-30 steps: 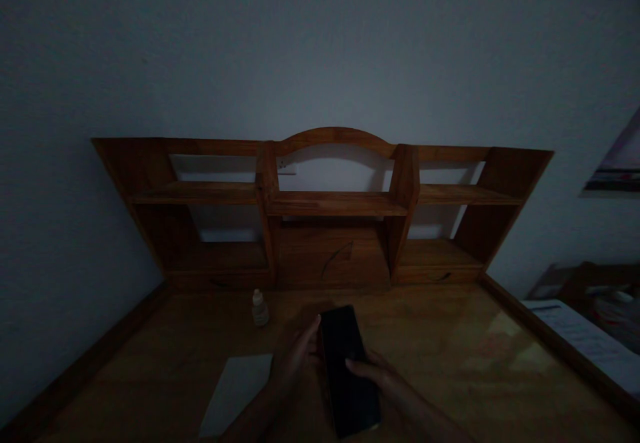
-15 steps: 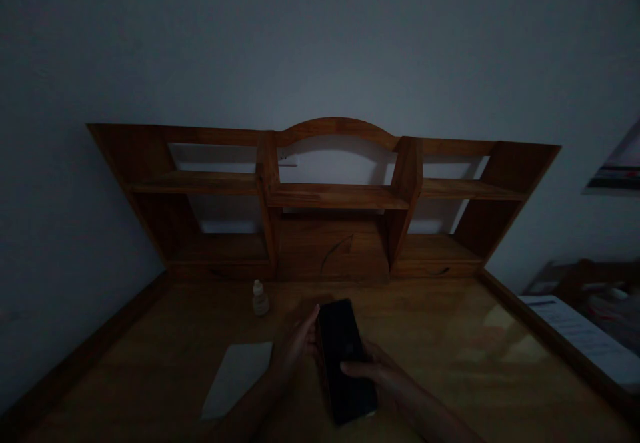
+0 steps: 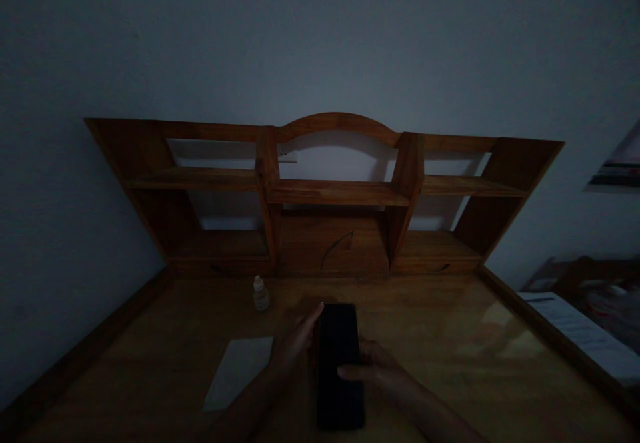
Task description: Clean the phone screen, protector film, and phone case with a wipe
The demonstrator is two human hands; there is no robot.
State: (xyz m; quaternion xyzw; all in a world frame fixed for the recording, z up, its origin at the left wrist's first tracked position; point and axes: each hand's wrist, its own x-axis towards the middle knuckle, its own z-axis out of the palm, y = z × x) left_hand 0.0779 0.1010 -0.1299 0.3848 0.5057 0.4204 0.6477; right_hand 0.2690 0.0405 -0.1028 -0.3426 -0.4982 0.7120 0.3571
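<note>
Dim light falls over a wooden desk (image 3: pixel 450 356) set against a pale wall, with a shelved wooden hutch (image 3: pixel 330 196) running along its back edge. Toward the left of the desktop lies a flat pale sheet (image 3: pixel 240 371), and just behind it, nearer the hutch, stands a small white bottle (image 3: pixel 260 294), upright and apart from the sheet. Next comes the person's left hand (image 3: pixel 296 344), its fingers stretched out long and resting against the left edge of a dark phone (image 3: pixel 339 363). The phone sits at the middle of the desk in front of the person, screen up and black; whether it lies on the wood or is lifted just off it, I cannot tell. The right hand (image 3: pixel 377 371) curls around the phone's right edge, thumb laid across the screen, gripping it. Far right, beyond the desk's raised rim, lies a printed paper (image 3: pixel 580 336).
</note>
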